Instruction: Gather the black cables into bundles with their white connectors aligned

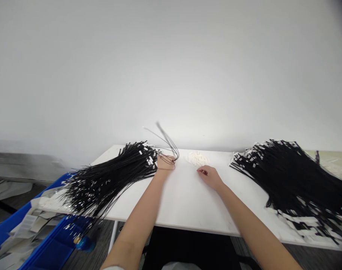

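So the left hand (165,163) is pinching a few thin black cables (166,140) at the table's (184,198) far side, just right of the big black bundle (114,174). They're long and skinny, looping up and back toward the wall, tips blurred. Right hand (211,176) rests loosely curled, holding nothing, just in front of the little white pieces (197,158).
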`<state>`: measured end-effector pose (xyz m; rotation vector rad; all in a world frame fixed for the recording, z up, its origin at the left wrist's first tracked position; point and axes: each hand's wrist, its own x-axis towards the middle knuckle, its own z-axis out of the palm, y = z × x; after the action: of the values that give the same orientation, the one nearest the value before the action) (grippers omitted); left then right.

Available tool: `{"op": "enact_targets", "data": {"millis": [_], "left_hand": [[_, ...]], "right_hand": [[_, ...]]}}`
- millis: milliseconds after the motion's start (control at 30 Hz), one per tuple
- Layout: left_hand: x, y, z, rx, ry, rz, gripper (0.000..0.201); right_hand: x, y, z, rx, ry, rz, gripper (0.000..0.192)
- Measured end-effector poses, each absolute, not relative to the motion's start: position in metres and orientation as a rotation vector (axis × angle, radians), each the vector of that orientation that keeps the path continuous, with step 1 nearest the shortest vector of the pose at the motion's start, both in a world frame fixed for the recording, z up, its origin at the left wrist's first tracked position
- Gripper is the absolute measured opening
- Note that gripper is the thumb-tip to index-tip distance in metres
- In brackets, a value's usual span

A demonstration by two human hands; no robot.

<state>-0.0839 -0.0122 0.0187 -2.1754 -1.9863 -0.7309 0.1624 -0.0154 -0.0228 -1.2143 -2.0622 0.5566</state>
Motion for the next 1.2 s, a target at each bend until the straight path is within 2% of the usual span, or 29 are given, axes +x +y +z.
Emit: {"op": "enact_targets", "data": {"millis": [433, 633, 800, 1200], "left_hand": [[-0.078, -0.012, 0.017, -2.392, -1.821, -0.636, 0.036], [-0.079, -0.004, 0.002, -2.372, -1.744, -0.879, 0.042], [-0.074, 0.003, -0.011, -2.341, -1.887, -1.188, 0.046], [-0.058, -0.015, -0.002, -2.430, -2.009, -0.606, 0.035]], "right_hand": [[0.162, -0.020, -0.015, -1.182, -2.066, 0.558, 0.022], [0.161, -0.022, -0.012, -1.167, -2.111, 0.515, 0.023], [0.157, -0.033, -0.004, -1.096, -2.185, 0.505, 0.025], [0.154, -0.038, -0.006, -0.931, -2.313, 0.446, 0.023]]}}
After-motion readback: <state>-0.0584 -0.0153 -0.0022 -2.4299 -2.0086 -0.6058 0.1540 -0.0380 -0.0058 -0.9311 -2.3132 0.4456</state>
